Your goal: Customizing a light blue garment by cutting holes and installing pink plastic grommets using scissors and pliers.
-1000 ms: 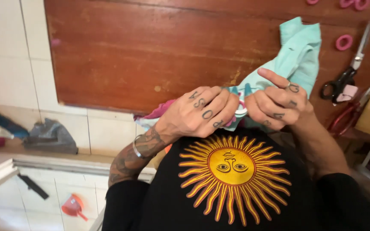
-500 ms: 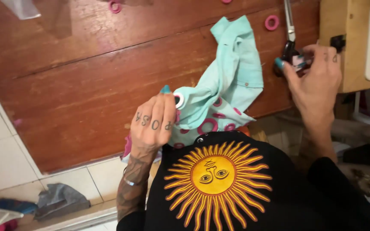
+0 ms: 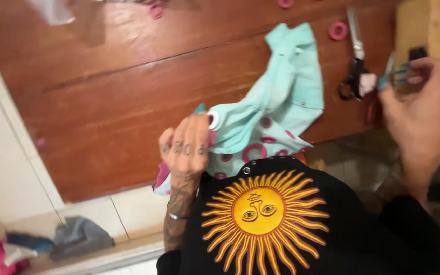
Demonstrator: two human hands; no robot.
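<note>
The soft, light turquoise cloth with pink rings (image 3: pixel 276 117) lies crumpled on the brown wooden table (image 3: pixel 103 102), pinched at its white-ringed edge by the left hand (image 3: pixel 187 145). A small teal-handled tool (image 3: pixel 395 75) is gripped by the right hand (image 3: pixel 423 109), beside black-handled scissors (image 3: pixel 355 61).

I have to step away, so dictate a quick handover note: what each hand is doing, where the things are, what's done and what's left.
Left hand: closed on the near edge of the turquoise cloth with pink rings, holding it at the wooden tabletop's front edge.
Right hand: raised at the right, pinching a small turquoise-handled tool; it is blurred, so its kind is unclear.
Black-handled scissors lie on the tabletop beside the cloth, with loose pink rings above them.
Done: cloth gripped, tool in hand.
Left: the tool has not reached the cloth.
</note>
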